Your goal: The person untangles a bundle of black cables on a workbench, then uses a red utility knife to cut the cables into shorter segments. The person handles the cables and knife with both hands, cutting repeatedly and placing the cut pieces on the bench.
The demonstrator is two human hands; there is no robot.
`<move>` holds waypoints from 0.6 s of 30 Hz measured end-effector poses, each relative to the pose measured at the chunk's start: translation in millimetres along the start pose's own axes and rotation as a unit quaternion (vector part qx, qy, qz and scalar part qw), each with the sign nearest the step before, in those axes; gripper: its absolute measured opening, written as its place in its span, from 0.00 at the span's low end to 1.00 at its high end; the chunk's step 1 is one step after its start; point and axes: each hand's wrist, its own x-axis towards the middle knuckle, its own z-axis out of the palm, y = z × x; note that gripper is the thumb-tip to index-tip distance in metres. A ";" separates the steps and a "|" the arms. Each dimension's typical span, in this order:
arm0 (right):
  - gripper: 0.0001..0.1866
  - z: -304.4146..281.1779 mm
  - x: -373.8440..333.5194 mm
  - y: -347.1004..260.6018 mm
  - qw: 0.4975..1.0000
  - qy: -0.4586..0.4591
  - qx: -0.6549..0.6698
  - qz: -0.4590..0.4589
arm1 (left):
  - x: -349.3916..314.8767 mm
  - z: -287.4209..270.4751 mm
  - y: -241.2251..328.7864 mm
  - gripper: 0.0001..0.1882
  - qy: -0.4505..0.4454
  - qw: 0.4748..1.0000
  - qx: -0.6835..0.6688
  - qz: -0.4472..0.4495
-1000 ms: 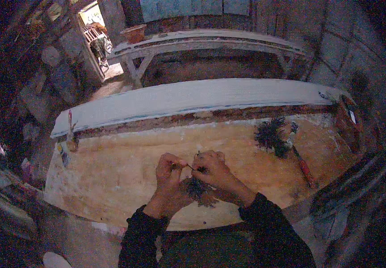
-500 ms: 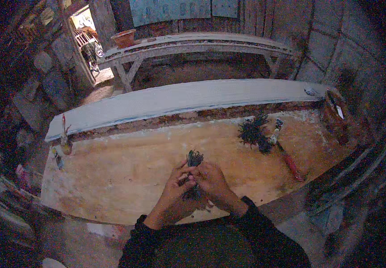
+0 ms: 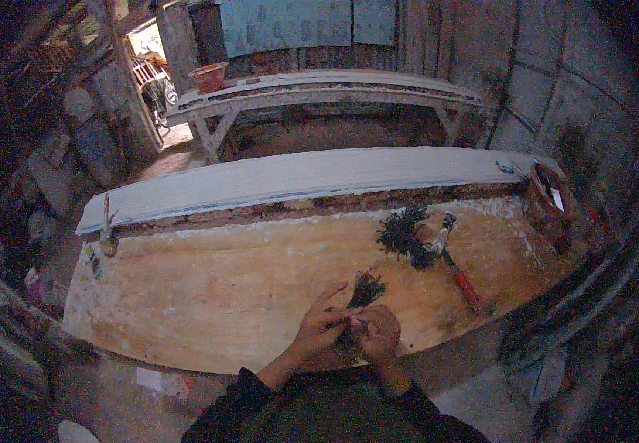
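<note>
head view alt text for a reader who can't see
A person's left hand and right hand meet around a small dark bundle above a wooden tabletop. Farther right lie a dark clump and a red-handled tool; a white ledge runs behind.

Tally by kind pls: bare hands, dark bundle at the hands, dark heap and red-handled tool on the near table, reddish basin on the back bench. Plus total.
Bare hands: 2 (left hand, right hand)
Dark bristly bundle: 1
Dark wiry heap: 1
Red-handled tool: 1
Reddish basin: 1
Total: 6
</note>
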 end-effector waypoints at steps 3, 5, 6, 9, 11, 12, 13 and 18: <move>0.06 -12.2 -6.4 26.3 0.997 0.065 -0.041 -0.016 | 23.7 20.1 -7.1 0.18 -0.044 0.996 0.066 0.043; 0.05 -18.5 1.5 42.3 0.996 0.084 0.010 0.039 | 40.6 30.0 -1.5 0.17 -0.060 0.994 -0.072 0.058; 0.06 -27.0 9.7 45.6 0.991 0.074 0.051 0.099 | 51.0 39.5 -7.7 0.17 -0.043 0.995 -0.040 0.086; 0.07 -63.8 36.1 47.8 0.955 0.041 0.141 0.258 | 85.9 65.5 -17.3 0.17 0.001 0.992 0.056 0.116; 0.08 -78.9 58.1 51.8 0.950 0.031 0.157 0.269 | 104.2 67.0 -18.6 0.17 -0.010 0.987 0.096 0.126; 0.08 -84.4 66.1 53.9 0.950 0.026 0.159 0.266 | 110.6 67.3 -20.0 0.17 -0.021 0.985 0.112 0.128; 0.09 -88.4 73.6 57.6 0.951 0.023 0.159 0.263 | 115.5 65.8 -22.3 0.17 -0.034 0.983 0.125 0.129; 0.10 -85.3 105.2 64.3 0.960 0.011 0.129 0.247 | 112.9 45.3 -29.7 0.19 -0.065 0.973 0.183 0.124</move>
